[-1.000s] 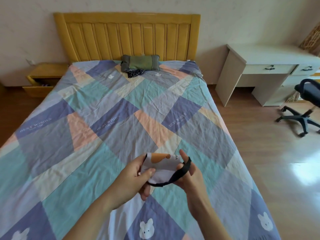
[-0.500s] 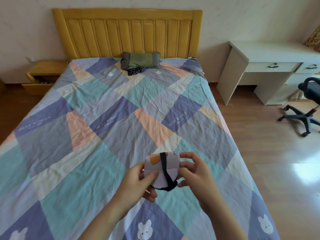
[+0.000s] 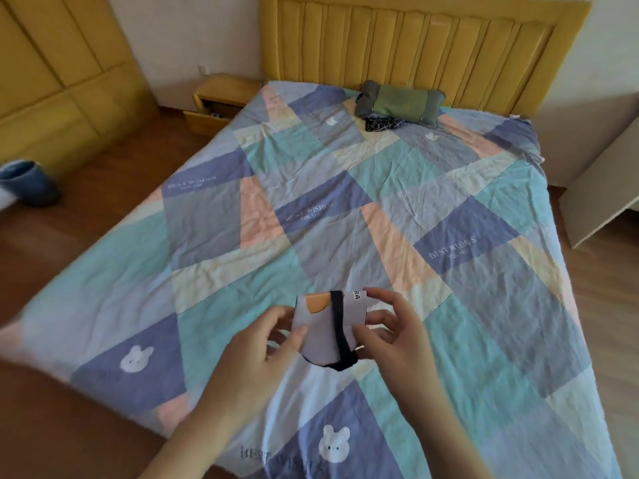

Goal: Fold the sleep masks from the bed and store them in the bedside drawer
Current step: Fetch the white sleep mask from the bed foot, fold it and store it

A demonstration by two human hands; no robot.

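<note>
both hands, left hand (image 3: pixel 273 337) and right hand (image 3: pixel 390 326), pinch the folded sleep mask (image 3: pixel 321 330) above the bed (image 3: pixel 345 236). keep the black strap (image 3: pixel 337 326) wrapped tight so it stays folded, then carry it to the open bedside drawer (image 3: pixel 207 119)

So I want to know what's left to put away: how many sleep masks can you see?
2, as far as I can tell: a folded mask held in both hands, and a dark checked one by the pillow. The open drawer may hide more.
</note>
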